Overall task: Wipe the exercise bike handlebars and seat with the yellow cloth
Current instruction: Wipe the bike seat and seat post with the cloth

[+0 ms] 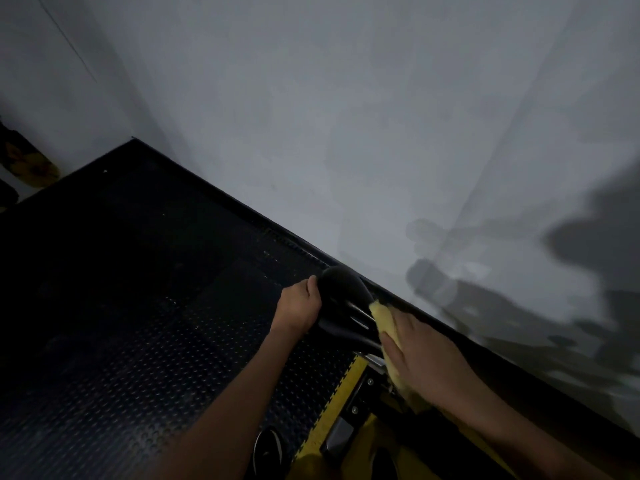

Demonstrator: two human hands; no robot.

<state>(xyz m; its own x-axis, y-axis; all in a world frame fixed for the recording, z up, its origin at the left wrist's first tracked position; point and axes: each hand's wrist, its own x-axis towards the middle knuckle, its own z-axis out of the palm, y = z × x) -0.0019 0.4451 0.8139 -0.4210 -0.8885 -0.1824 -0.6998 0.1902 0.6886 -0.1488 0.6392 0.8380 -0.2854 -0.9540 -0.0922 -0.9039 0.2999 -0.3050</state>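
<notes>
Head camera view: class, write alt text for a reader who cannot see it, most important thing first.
A person's right hand presses a yellow cloth against the side of a black exercise bike seat while the left hand grips its other side. Below lies a dark studded floor mat; behind is a grey wall.

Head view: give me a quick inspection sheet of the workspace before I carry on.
Surface: dark studded floor mat, dimly lit.
Job's things: black bike seat; yellow cloth pressed against its right side.
Clutter: a dark shoe at the bottom edge.
Hands: left hand grips the seat's left edge; right hand lies flat on the cloth.
Cables: nothing seen.
Surroundings: grey wall with shadows; yellow-edged bike frame below the seat.
</notes>
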